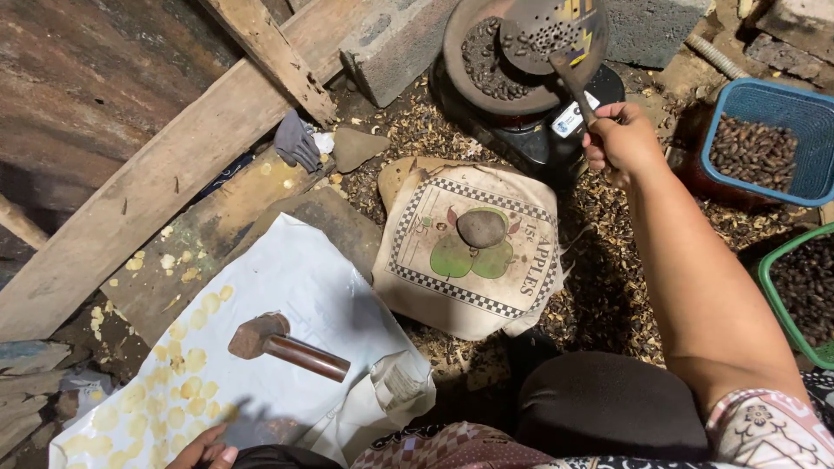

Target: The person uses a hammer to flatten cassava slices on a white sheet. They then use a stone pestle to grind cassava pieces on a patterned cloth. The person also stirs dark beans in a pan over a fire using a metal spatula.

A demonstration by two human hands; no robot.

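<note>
My right hand [622, 137] grips the wooden handle of a perforated metal skimmer [551, 33], whose round head hangs over a dark pan [465, 54] of small dark roasted nuts standing on a black burner [556, 139]. My left hand [203, 449] rests at the bottom edge, fingers loosely curled, holding nothing, next to a white sheet [287, 339]. On that sheet lie several pale flat rounds [169, 365] and a wooden hammer-like tool [291, 347]. A cloth bag with a checkered border and a fruit picture [465, 252] lies in the middle with a round stone [480, 228] on it.
A blue basket [754, 143] and a green basket [795, 291] at the right hold dark nuts. Shell scraps [599, 287] litter the ground around the burner. Wooden planks [165, 174] slant across the left. A grey cloth [296, 141] and a stone [357, 148] lie by the planks.
</note>
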